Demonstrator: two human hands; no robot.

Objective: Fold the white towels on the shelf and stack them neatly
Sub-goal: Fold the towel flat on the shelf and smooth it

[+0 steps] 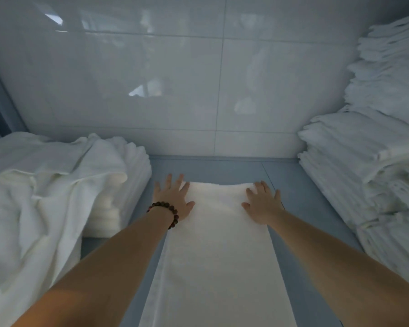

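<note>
A long white towel (pixel 219 251) lies flat on the grey-blue shelf (pixel 300 197), folded into a narrow strip that runs from the near edge of the view toward the tiled wall (pixel 175 79). Its far end stops short of the wall, leaving bare shelf between them.

Both hands lie flat on the towel's far end with fingers straight and spread, grasping nothing. The left hand (pixel 172 199) presses on the towel's far left corner, its fingertips reaching just past the edge onto the shelf. A bracelet of dark beads (pixel 167 212) circles that wrist. The right hand (pixel 263 204) presses on the far right corner, its outer fingers over the towel's right edge.

To the left of the towel sits a low stack of folded towels (pixel 128 197), with a loose heap of crumpled white cloth (pixel 33 197) draped over it and spilling toward the viewer. To the right of the towel, well apart from it, a tall pile of folded towels (pixel 368 149) rises against the wall.
</note>
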